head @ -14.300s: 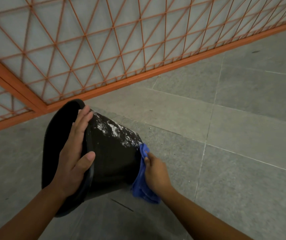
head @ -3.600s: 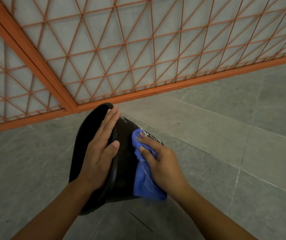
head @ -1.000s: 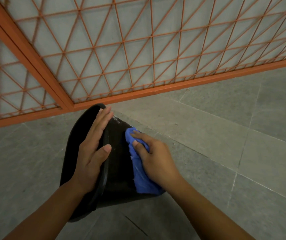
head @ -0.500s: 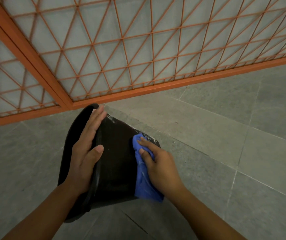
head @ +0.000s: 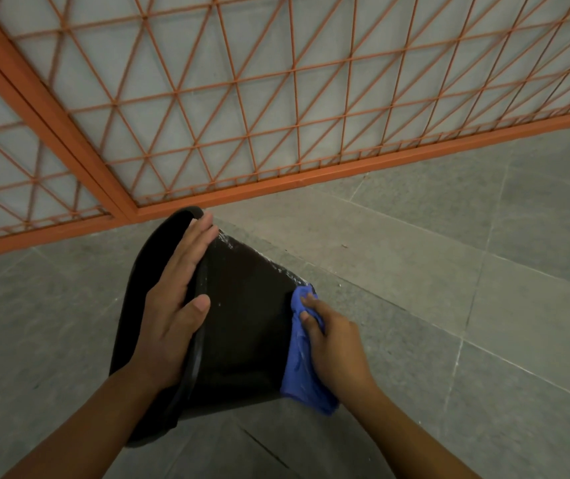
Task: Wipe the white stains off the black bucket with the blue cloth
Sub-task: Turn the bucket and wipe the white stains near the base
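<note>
Black bucket (head: pixel 242 326): lay on its side on the grey tiled floor (head: pixel 449 271), beside the orange grille. Left hand (head: pixel 173 305) pressed flat on the rim, fingers straight and together. Right hand (head: pixel 335 344), fingers curled on the blue cloth (head: pixel 302 378), had slid from mid-wall to the base end within the last second. White stains (head: pixel 262 259): reduced to a thin line along the far upper edge (formerly a broad patch); wiping judged nearly complete.
</note>
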